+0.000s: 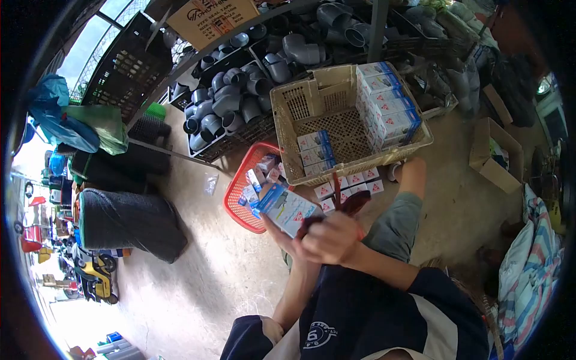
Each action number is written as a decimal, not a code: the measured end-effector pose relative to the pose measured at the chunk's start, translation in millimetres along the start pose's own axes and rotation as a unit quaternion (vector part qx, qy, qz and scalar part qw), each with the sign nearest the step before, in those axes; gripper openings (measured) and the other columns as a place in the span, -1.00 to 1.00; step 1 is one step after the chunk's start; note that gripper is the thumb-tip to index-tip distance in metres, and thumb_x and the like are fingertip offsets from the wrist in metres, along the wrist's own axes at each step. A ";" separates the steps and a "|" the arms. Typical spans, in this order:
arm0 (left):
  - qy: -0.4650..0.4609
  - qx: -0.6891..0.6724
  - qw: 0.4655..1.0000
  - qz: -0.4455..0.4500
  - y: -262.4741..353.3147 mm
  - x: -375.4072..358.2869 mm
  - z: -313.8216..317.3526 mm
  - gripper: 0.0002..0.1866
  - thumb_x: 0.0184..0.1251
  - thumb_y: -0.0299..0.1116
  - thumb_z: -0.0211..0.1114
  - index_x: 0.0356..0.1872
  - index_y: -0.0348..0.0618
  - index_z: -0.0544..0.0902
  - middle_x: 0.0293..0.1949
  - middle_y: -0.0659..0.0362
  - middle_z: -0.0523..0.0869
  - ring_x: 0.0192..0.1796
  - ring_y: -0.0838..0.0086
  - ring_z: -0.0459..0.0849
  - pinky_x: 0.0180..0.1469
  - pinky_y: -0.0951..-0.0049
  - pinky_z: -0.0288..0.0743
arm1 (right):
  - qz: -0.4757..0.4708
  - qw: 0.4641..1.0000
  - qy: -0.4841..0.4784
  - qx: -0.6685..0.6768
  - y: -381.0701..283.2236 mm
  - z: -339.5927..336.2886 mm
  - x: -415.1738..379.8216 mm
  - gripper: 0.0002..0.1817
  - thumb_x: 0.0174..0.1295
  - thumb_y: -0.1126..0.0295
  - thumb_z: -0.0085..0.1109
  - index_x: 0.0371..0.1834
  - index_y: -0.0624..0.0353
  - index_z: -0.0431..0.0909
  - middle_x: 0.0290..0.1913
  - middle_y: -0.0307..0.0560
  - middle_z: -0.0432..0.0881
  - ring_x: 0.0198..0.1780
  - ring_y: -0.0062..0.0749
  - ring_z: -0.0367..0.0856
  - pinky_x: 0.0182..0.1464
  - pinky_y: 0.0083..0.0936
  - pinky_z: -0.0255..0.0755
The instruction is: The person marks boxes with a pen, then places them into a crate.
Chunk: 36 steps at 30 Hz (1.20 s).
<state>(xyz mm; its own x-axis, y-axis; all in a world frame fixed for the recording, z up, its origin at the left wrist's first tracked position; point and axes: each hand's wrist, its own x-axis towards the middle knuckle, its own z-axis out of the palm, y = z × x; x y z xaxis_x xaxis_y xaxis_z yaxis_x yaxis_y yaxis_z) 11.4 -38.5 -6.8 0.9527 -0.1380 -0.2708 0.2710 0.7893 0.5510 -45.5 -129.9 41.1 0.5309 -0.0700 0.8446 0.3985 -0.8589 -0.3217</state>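
Observation:
My left hand (282, 238) grips a blue-and-white carton (287, 208) from its lower left side, fingers along its edge. Close against its right end is my right hand (332, 239), closed around a dark red, glossy thing (355, 204) with a thin upright part; its kind I cannot tell. Beneath the carton, a red plastic basket (233, 198) holds several small blue-and-white boxes (255, 177). Rows of small white boxes (355, 179) with red marks are on the floor just beyond my right hand.
A beige crate (288, 135) ahead holds stacked cartons (393, 114). Behind it, black crates contain grey pipe elbows (227, 99). A dark mesh roll (123, 222) stands at left. On the right are an opened cardboard box (497, 153) and a striped sack (525, 264).

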 end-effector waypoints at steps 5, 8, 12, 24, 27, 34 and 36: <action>0.041 -0.002 0.993 -0.114 2.3 4.6 -15.9 -0.41 0.52 0.17 0.03 0.30 -0.05 0.46 0.14 0.14 0.65 0.06 0.32 0.64 0.17 0.25 0.53 | -0.103 0.993 -0.055 0.025 13.0 2.5 12.5 -0.78 0.07 0.26 0.43 -0.34 -0.13 0.51 -0.37 -0.40 0.42 -0.43 -0.55 0.44 -0.40 -0.59 0.35; 0.059 0.015 0.984 -0.169 23.2 -7.5 5.8 -0.32 0.39 0.28 0.10 0.28 -0.04 0.46 0.07 0.11 0.66 0.01 0.28 0.67 0.11 0.20 0.54 | -0.059 0.996 -0.028 0.063 35.9 9.0 11.2 -0.80 0.10 0.33 0.41 -0.37 -0.03 0.50 -0.40 -0.32 0.44 -0.46 -0.47 0.48 -0.42 -0.49 0.37; -0.007 0.078 0.992 -0.096 34.5 -13.2 21.9 -0.29 0.32 0.24 0.16 0.32 -0.06 0.43 0.09 0.06 0.64 0.09 0.26 0.66 0.15 0.20 0.55 | 0.142 0.982 0.064 0.111 52.4 6.7 13.2 -0.82 0.17 0.43 0.35 -0.44 0.12 0.48 -0.48 -0.20 0.49 -0.51 -0.38 0.50 -0.44 -0.42 0.37; -0.352 0.659 0.641 0.173 63.1 -17.2 -9.8 0.10 -0.18 -0.20 0.66 0.45 -0.40 0.27 0.16 -0.18 0.57 0.16 -0.10 0.62 0.22 0.12 0.52 | 0.241 0.938 -0.243 0.062 39.4 -3.6 46.8 -0.79 0.19 0.30 0.31 -0.40 0.18 0.52 -0.45 -0.04 0.60 -0.39 -0.03 0.64 -0.32 -0.24 0.51; -0.431 0.588 0.671 0.135 88.0 -33.3 -9.0 0.08 -0.20 -0.24 0.63 0.44 -0.39 0.29 0.14 -0.19 0.57 0.16 -0.05 0.63 0.19 0.15 0.54 | 0.279 0.917 -0.275 0.068 85.4 1.0 11.9 -0.74 0.29 0.26 0.25 -0.38 0.24 0.52 -0.45 -0.02 0.63 -0.38 -0.01 0.66 -0.31 -0.24 0.48; -0.035 0.116 0.988 -0.098 81.9 12.0 -150.4 -0.23 0.22 0.04 0.41 0.37 -0.16 0.40 0.21 -0.01 0.58 0.23 0.16 0.62 0.22 0.04 0.55 | 0.594 0.770 -0.177 0.148 101.6 -22.8 -123.1 -0.72 0.42 0.25 0.16 -0.29 0.29 0.57 -0.40 -0.20 0.57 -0.30 -0.58 0.49 -0.19 -0.52 0.37; 0.041 0.031 0.988 -0.144 82.6 30.8 -208.0 -0.26 0.32 0.09 0.34 0.38 -0.13 0.38 0.21 0.03 0.57 0.23 0.16 0.62 0.25 0.06 0.53 | 0.648 0.726 -0.169 0.157 96.4 -32.1 -149.3 -0.69 0.43 0.22 0.15 -0.28 0.30 0.56 -0.35 -0.25 0.55 -0.25 -0.60 0.46 -0.14 -0.55 0.35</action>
<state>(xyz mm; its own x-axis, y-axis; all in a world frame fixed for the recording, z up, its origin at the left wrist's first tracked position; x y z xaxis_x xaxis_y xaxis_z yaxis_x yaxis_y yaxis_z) 34.5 146.9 -133.8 0.8213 -0.2997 -0.4854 0.5391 0.6862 0.4883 -110.3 -218.5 -102.2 0.7449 -0.5410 -0.3904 -0.4765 -0.0217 -0.8789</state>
